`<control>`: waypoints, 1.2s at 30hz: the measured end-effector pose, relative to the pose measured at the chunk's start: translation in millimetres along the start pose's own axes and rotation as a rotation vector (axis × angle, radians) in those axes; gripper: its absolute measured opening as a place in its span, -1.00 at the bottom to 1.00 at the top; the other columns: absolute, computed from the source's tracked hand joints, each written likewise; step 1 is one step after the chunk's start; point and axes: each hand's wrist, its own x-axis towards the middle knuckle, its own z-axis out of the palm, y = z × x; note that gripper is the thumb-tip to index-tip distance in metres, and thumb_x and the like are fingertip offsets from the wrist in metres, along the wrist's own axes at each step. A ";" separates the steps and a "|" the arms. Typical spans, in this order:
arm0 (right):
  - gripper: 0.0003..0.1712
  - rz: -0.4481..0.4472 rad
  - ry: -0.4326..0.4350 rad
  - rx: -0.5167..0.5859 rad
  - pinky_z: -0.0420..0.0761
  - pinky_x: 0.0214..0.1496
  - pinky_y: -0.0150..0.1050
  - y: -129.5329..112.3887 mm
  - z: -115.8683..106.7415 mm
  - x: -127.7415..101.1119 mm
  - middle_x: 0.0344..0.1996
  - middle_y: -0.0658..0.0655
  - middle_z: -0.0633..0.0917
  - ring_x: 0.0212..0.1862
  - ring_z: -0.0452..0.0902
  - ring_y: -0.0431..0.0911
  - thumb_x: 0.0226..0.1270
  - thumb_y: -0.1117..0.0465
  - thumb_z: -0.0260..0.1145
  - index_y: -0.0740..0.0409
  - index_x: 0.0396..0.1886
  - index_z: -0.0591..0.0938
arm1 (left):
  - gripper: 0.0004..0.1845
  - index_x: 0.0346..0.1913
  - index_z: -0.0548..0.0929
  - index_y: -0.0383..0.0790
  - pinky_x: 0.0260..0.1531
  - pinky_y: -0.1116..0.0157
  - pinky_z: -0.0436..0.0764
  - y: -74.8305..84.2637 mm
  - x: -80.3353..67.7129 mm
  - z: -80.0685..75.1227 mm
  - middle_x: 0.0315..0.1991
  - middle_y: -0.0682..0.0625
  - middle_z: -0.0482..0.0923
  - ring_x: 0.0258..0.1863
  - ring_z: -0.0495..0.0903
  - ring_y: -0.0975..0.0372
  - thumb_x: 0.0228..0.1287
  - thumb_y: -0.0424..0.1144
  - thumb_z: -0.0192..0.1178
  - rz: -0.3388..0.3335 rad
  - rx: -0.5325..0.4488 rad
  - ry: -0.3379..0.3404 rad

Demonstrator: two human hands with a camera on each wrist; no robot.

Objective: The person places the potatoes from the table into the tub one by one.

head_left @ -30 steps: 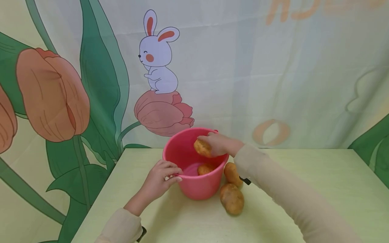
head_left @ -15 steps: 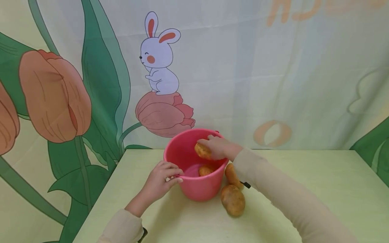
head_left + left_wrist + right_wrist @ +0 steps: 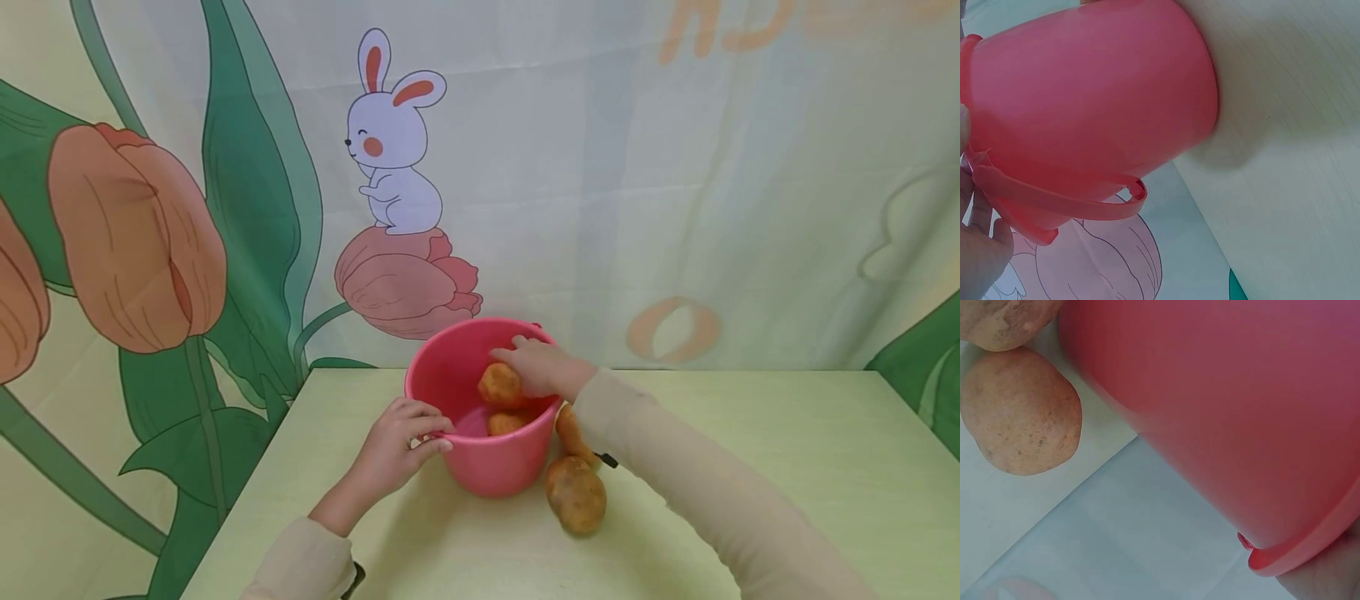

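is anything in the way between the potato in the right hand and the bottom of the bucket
Yes. The right hand holds a potato inside the pink bucket, and another potato lies on the bottom just below it. Bare floor shows to that one's left.

A pale green table (image 3: 750, 433) stands against what seems a rabbit-and-tulip cloth backdrop (image 3: 600, 167).

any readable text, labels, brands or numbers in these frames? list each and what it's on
Backdrop cloth, top right corner: large faint orange characters, cut off by the frame edge and washed out, not readable.
Pink bucket: no label, brand or number on the sides that show in any view.
Potatoes beside the bucket: no sticker or mark.
Table: no print.
No readable text anywhere.
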 end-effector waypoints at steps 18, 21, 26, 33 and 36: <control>-0.24 -0.066 0.062 -0.016 0.56 -0.06 -0.16 2.9 -6.6 -5.2 0.15 0.08 0.41 0.17 0.29 -0.01 -0.10 0.29 0.41 -0.04 0.19 0.38 | -0.73 -0.25 0.68 0.00 -0.33 0.37 0.60 3.4 0.1 0.6 -0.24 0.12 0.54 -0.11 0.39 0.26 -0.14 -0.21 0.36 -0.035 -0.010 -0.016; -0.27 -0.094 0.084 -0.010 0.57 -0.09 -0.18 3.9 -10.8 -7.1 0.09 0.10 0.45 0.11 0.34 -0.02 -0.11 0.30 0.41 0.02 0.17 0.41 | -0.73 -0.24 0.68 -0.01 -0.33 0.37 0.59 3.0 0.0 0.0 -0.24 0.11 0.55 -0.11 0.39 0.25 -0.13 -0.21 0.36 -0.022 -0.009 -0.016; -0.32 -0.133 0.095 0.013 0.57 -0.08 -0.18 7.3 -17.7 -9.5 0.05 0.11 0.48 0.06 0.37 -0.02 -0.08 0.33 0.37 0.09 0.15 0.42 | -0.71 -0.23 0.68 -0.02 -0.33 0.37 0.59 3.3 0.0 -1.0 -0.23 0.11 0.55 -0.11 0.39 0.25 -0.13 -0.21 0.36 -0.026 -0.014 -0.017; -0.36 -0.141 0.094 0.043 0.56 -0.06 -0.15 11.9 -24.1 -12.5 0.08 0.12 0.47 0.11 0.35 0.02 -0.04 0.33 0.35 0.12 0.13 0.43 | -0.71 -0.22 0.68 -0.02 -0.34 0.35 0.60 4.9 0.3 -1.2 -0.23 0.10 0.54 -0.10 0.39 0.24 -0.14 -0.22 0.36 -0.044 -0.013 -0.018; -0.40 -0.150 0.094 0.045 0.54 -0.03 -0.14 13.2 -26.5 -14.5 0.09 0.13 0.47 0.12 0.34 0.03 -0.01 0.32 0.33 0.14 0.12 0.43 | -0.71 -0.23 0.68 -0.03 -0.34 0.35 0.60 5.2 0.7 -1.1 -0.23 0.10 0.55 -0.11 0.39 0.24 -0.14 -0.22 0.36 -0.046 -0.013 -0.019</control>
